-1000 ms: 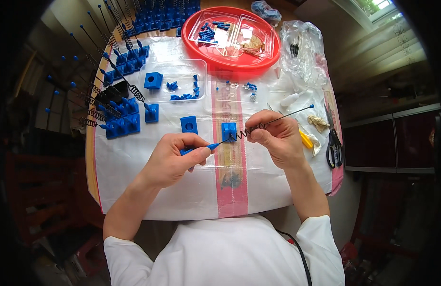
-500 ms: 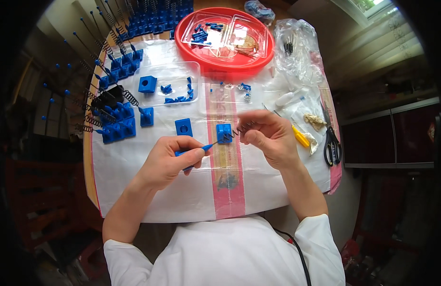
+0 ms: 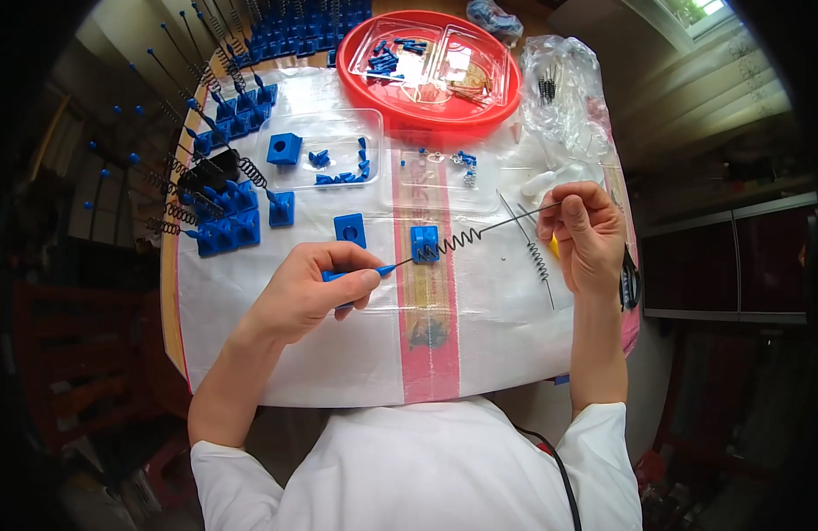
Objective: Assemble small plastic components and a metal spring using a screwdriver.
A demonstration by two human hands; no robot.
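Observation:
My left hand is closed round a blue plastic piece with a pointed tip. From that tip a black coiled spring wire runs up to the right. My right hand pinches the straight far end of this wire. Below the coils, a small blue block lies on the table cover. A blue square piece with a round hole is just beyond my left hand. Beside my right hand rests a second spring wire, partly coiled, and a yellow handle shows partly behind that hand.
A clear tray holds small blue parts and a blue cube. Behind it stands a red basin. Assembled blue bases with springs crowd the left side. Plastic bags lie far right; black scissors are partly hidden.
My right hand has slid right and up along the wire to its straight end. My left hand keeps its hold. The second spring wire on the table now shows fully.

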